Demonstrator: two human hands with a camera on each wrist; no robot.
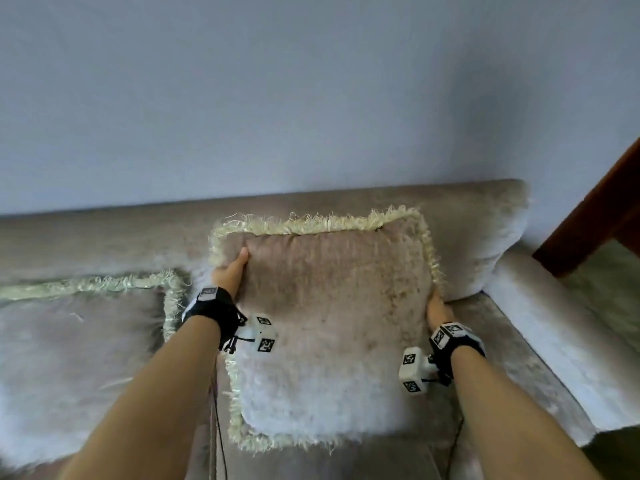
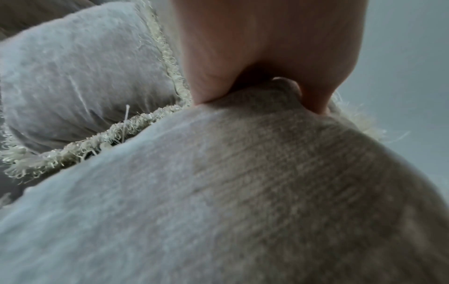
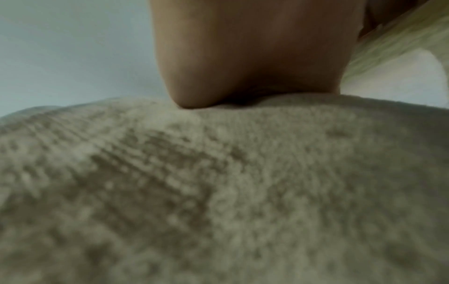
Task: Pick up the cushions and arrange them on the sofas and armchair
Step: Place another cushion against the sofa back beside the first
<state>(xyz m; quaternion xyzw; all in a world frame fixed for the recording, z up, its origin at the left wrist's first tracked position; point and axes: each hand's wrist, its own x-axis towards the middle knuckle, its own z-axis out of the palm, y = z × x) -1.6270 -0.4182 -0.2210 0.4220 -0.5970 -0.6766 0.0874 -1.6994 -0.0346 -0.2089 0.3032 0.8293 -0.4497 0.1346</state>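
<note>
A beige cushion with a pale fringe stands tilted against the sofa backrest, its lower edge on the seat. My left hand grips its upper left side, thumb on the front face and fingers hidden behind. My right hand holds the right edge lower down, fingers tucked behind the fringe. In the left wrist view the left hand digs into the cushion. In the right wrist view the right hand presses into the cushion. A second fringed cushion lies at the left, also in the left wrist view.
The sofa's padded armrest runs along the right side. A dark wooden piece of furniture stands beyond it at the right edge. A plain grey-blue wall rises behind the backrest.
</note>
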